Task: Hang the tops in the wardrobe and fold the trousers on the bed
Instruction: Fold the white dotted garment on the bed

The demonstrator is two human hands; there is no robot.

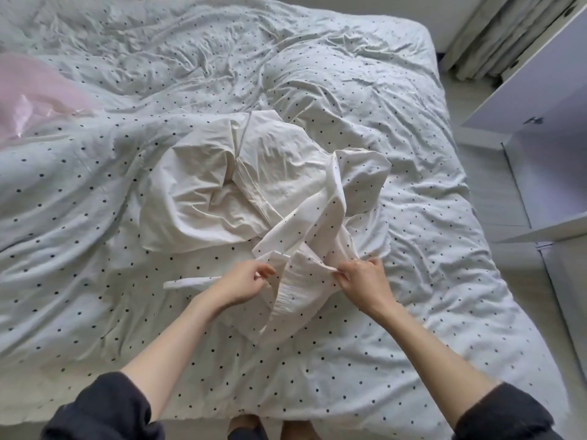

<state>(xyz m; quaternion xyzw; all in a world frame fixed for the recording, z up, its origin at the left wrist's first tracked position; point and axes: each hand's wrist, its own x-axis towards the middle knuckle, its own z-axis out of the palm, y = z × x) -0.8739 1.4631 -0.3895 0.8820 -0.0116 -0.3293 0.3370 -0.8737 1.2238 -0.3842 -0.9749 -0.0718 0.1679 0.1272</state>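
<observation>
A person in dark sleeves point(104, 404) is standing at the near edge of a bed point(95, 217) and reaching both bare forearms out over a crumpled white garment point(254, 185). The garment is lying on the polka-dot duvet point(381, 122) about midway between the left and right edges of the bed, its bulk bunched toward the middle and a narrower part trailing toward the near edge. A loose white strip point(190, 283) of the same cloth is lying flat on the duvet just left of the hands.

The left hand point(244, 282) is curling its fingers, the grip pinching a fold of the garment at its near end. The right hand point(362, 277) is doing likewise just beside it, thumb and fingers pressed onto the cloth edge, so that a short span of fabric is stretching between the two hands. Whether the piece is a top or trousers cannot be told from its tangled shape.

A pink, shiny piece of fabric point(35, 96) is lying at the left edge of the bed, well apart from the white garment. Beyond the right edge, a white wardrobe door point(540, 90) is standing open over a pale floor point(495, 198), with a curtain point(495, 36) hanging in the far right corner of the room.
</observation>
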